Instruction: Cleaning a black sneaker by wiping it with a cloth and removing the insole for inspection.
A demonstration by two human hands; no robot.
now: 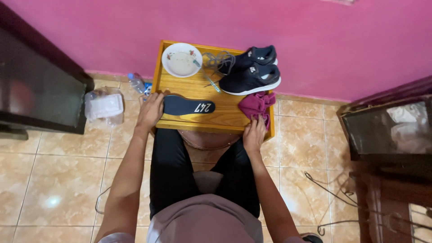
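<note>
— What's the biggest thing you can see from where you stand?

— The pink wall (225,27), then the tan tiled floor (58,180), with dark furniture (36,81) to one side and another dark piece (391,130) to the other. A small wooden tray-table (225,118) stands against the wall.

— And on the table?

— Two dark sneakers (252,72) at the far right corner, a white bowl (182,59) at the far left corner, loose grey laces (218,60) between them. A dark insole (188,106) lies along the near edge, left of middle; a magenta cloth (256,105) sits by the near right corner.

— The hands?

— The left hand (150,111) lies flat, fingers spread, on the heel end of the insole. The right hand (254,133) rests at the near edge, fingertips on the cloth; whether it pinches it, I cannot tell.

— Any advice?

— I'd say keep the insole pinned flat and wipe along its length, clear of the bowl
</note>
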